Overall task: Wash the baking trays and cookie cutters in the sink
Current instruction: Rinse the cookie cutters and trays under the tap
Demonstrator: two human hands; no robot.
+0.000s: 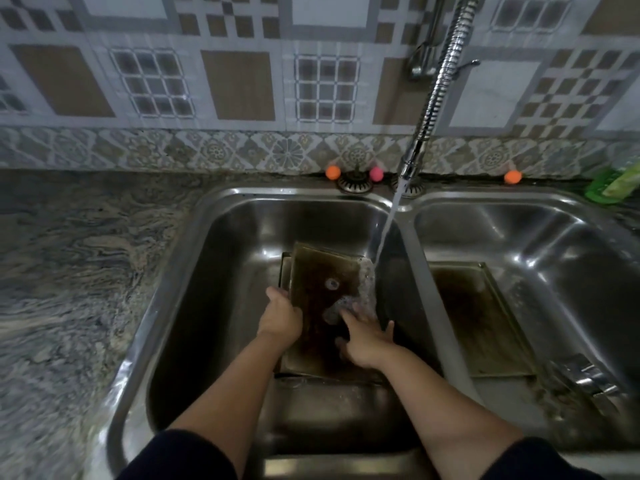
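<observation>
A dark, stained baking tray lies tilted in the left sink basin on top of another tray. My left hand grips its left edge. With spread fingers, my right hand rests flat on the tray's surface, beside a patch of foam. Water from the spring faucet streams onto the tray's right edge. Another stained baking tray lies flat in the right basin. No cookie cutters can be made out.
A shiny metal item lies at the right basin's near right. A green soap holder sits at the far right corner. Marbled stone counter stretches to the left. Small orange and pink balls line the back edge.
</observation>
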